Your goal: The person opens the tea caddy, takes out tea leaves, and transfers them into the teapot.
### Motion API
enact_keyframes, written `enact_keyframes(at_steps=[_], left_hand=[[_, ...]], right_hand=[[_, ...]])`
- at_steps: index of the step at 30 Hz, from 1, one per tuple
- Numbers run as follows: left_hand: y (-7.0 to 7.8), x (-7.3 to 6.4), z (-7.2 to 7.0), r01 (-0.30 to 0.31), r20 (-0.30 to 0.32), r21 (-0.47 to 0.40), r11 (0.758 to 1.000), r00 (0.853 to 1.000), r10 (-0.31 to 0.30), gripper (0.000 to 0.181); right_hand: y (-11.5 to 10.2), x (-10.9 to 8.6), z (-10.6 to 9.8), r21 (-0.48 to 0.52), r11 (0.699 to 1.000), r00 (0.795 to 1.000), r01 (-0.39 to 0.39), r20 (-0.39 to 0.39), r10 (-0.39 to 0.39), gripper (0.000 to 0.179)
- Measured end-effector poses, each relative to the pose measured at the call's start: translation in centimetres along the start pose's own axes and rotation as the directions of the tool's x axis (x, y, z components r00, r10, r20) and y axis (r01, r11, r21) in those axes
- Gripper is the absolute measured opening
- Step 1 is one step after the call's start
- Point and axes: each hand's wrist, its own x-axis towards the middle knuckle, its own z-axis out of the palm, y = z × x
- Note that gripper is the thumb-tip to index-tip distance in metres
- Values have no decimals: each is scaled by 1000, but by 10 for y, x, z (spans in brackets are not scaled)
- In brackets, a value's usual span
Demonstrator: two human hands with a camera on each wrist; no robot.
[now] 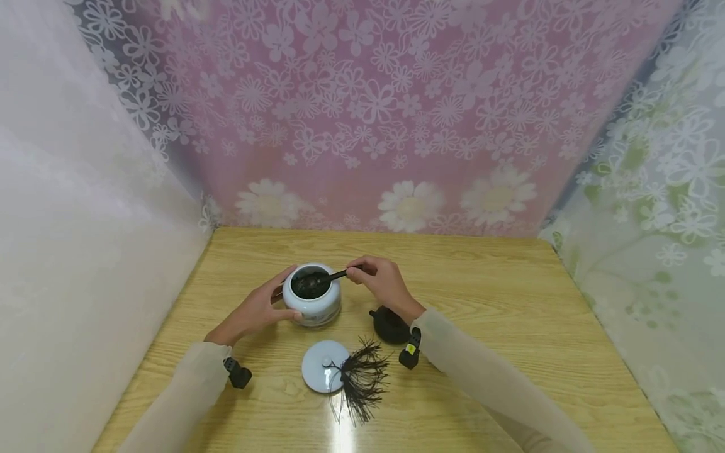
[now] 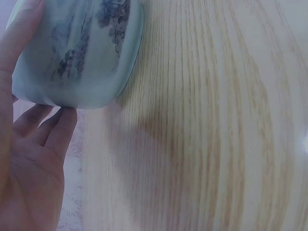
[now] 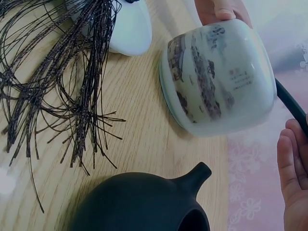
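The right hand [image 1: 385, 284] pinches the spoon [image 1: 338, 275] by its handle; its head sits inside the jar [image 1: 318, 311]. The left hand [image 1: 259, 309] grips the jar's sides between thumb and fingers. Nearby lie the lid [image 1: 314, 368] and teapot [image 1: 389, 325].

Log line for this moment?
left hand: holds jar | right hand: holds utensil dipped into jar | lid, teapot: on table | tassel: partly on lid

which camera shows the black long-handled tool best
The head view: it shows the black long-handled tool running from the right hand into the round glossy white jar. The right wrist view catches only part of its handle; the left wrist view, none of it.
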Motion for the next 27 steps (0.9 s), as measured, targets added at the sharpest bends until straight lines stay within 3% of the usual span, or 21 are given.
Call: enact_keyframes(at_steps=[12,21,27], left_hand=[[2,0,-1,8,8,11,1000,1000,-8,119],[2,0,-1,16,8,-3,1000,1000,-16,117],[4,-2,-2,8,11,-10,1000,1000,-8,118]], right_hand=[[0,0,-20,79,997,998,-6,-55,10,26],[-9,-18,-59,94,995,993,-34,-113,45,28],[-2,-41,-91,66,997,987,-44,-149,54,31]])
